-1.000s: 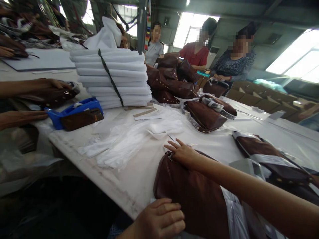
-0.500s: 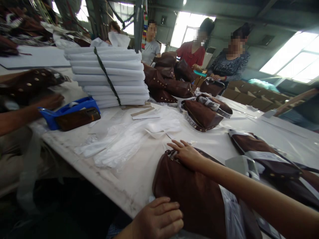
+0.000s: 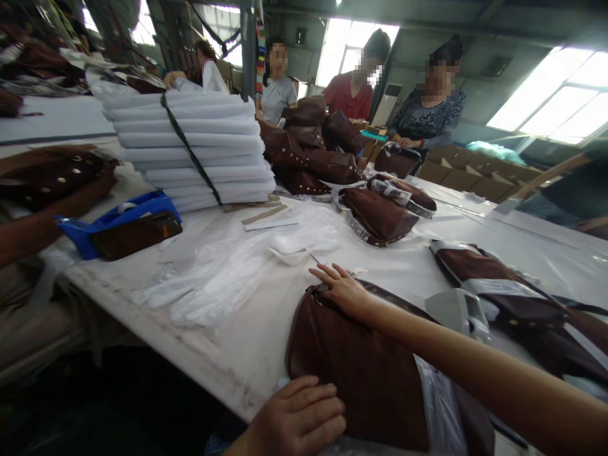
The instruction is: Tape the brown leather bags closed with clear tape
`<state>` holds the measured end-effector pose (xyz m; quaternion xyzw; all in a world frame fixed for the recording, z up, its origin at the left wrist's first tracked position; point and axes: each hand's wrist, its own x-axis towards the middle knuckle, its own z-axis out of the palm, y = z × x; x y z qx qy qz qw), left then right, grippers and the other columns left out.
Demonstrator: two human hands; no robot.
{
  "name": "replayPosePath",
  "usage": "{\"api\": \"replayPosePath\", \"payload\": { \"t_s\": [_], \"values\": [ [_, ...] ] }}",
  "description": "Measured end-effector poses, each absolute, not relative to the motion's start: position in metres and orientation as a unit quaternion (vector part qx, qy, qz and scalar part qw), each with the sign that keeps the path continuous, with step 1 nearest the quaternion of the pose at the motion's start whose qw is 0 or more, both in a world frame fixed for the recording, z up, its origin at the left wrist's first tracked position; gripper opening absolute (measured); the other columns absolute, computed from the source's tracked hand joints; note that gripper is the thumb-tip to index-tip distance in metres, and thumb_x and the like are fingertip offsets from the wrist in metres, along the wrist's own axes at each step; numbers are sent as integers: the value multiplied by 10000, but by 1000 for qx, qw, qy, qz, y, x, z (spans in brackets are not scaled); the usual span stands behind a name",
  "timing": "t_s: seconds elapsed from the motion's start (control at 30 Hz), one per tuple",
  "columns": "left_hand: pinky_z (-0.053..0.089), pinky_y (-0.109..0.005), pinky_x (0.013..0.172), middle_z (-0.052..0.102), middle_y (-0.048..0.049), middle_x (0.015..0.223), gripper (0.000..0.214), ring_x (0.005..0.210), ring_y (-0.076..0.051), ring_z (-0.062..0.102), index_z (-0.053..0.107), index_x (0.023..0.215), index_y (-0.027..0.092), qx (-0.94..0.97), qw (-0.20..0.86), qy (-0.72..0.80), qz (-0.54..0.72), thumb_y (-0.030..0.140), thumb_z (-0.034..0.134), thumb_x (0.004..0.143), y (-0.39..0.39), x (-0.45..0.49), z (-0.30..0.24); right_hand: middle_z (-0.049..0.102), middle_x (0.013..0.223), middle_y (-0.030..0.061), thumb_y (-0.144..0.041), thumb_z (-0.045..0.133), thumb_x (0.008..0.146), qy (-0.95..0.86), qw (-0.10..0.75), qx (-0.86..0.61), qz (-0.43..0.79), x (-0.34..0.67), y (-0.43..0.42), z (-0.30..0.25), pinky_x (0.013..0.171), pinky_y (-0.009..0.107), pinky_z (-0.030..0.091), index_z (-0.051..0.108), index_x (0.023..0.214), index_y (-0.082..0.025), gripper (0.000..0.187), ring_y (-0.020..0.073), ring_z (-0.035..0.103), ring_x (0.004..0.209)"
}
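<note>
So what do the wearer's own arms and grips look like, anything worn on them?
The left grip and right grip are ungloved, no ring discernible. The right forearm is slim and bare to the picture's edge, without watch or bracelet. Bluish patterned cloth shows near the left wrist; whether it's a sleeve is unclear.

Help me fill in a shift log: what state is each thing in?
Left hand: fingers bent on near bag, grip unclear
Right hand: fingers spread on the same bag
Near bag: lying down, partly covered by plastic wrap
White stack: tied with dark band
Phone: tilted up beside blue holder; on or off unclear
Loose plastic: crumpled
Far bags: heaped
</note>
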<state>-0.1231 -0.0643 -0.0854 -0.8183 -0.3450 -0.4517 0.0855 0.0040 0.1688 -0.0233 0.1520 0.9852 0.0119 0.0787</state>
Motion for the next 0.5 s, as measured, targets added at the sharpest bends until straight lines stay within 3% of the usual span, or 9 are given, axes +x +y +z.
{"api": "replayPosePath", "payload": {
  "t_s": [0.13,0.33,0.5],
  "values": [
    [362,-274,1166,756,38,1074,216,1139,-104,647,717,1022,194,-818,91,-342,-453,148,509,987,-63,-123,-85,508,1481,73,-143,614,900,992,43,113,-19,0,171,-28,1179,507,293,766,859,-186,163,288,352,1434],
    [336,-257,1175,761,42,1054,202,1124,-92,651,711,1007,199,-817,87,-349,-452,148,517,987,-65,-121,-81,448,1525,87,-168,630,886,997,17,80,11,4,169,-9,1175,506,306,718,873,-169,89,291,356,1430],
    [325,-246,1174,763,46,1047,186,1107,-85,655,704,1015,201,-810,80,-360,-456,160,524,990,-68,-118,-82,525,1456,97,-164,555,934,990,-41,89,102,11,160,23,1139,513,326,671,991,-184,131,296,404,1387]
  ]
}}
